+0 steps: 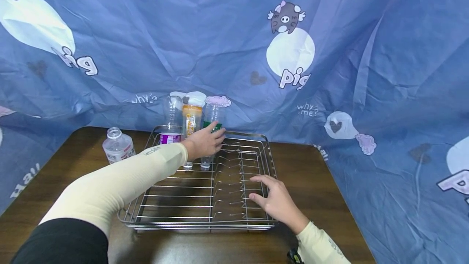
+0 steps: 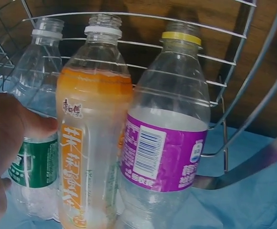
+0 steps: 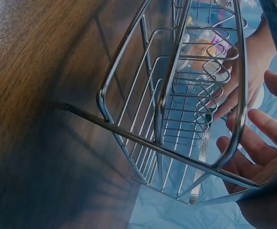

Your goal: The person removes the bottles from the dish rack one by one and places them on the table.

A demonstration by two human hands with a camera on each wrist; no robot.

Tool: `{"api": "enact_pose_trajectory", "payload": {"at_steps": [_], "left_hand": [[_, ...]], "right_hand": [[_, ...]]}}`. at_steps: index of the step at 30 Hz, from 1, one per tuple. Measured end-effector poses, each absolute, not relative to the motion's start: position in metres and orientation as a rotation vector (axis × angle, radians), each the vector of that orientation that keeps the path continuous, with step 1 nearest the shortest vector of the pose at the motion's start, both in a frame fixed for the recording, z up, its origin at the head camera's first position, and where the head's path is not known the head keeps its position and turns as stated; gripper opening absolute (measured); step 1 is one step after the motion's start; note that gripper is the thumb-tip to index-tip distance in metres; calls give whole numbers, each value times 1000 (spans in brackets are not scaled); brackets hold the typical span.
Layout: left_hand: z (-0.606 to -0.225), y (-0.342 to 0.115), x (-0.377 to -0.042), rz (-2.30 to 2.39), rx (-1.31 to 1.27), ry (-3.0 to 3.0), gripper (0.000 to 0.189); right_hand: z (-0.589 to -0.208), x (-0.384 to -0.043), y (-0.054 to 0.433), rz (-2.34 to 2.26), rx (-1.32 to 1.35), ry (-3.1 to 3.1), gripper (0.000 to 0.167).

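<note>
My left hand reaches over the far part of the wire dish rack. Its slightly bent, spread fingers lie over a clear plastic bottle with a green label, thumb tip at the bottle's side. Beside that bottle are an orange-labelled bottle and a purple-labelled bottle. All three slant in the rack, uncapped mouths toward me and bases up at the back. My right hand hovers by the rack's right side, fingers apart and loosely bent, holding nothing; the rack's rim crosses before it in the right wrist view.
Left of the rack, an uncapped clear bottle stands upright on the brown wooden table. A row of zigzag wire dividers runs along the rack's right half. Behind the table hangs a blue printed curtain.
</note>
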State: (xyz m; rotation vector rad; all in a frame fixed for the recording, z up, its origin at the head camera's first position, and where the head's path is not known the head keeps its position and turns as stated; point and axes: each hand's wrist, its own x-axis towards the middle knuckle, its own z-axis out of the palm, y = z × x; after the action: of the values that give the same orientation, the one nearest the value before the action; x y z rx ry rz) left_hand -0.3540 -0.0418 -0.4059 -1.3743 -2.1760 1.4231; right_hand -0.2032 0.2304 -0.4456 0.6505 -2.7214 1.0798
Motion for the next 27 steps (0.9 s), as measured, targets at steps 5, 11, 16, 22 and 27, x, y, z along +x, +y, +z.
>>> {"api": "enact_pose_trajectory", "payload": {"at_steps": [5,11,16,22,27], "left_hand": [[-406,-39,-352,1393,-1343,-2201,61],[-406,-36,-351,1402,-1327,-2213,63],[-407,-36,-350,1383,-1317,-2181,54],[-404,-35,-351,1412,-1301,-2178,54],[-398,-35,-352,1406,-1289,-2179,52]], "right_hand": [[-447,-202,230,1074,671,-2719,44],[-448,-202,230,1066,680,-2720,43],[-448,-201,230,1068,674,-2718,42],[-446,-201,228,1066,665,-2724,42],[-445,-202,228,1053,648,-2724,42]]}}
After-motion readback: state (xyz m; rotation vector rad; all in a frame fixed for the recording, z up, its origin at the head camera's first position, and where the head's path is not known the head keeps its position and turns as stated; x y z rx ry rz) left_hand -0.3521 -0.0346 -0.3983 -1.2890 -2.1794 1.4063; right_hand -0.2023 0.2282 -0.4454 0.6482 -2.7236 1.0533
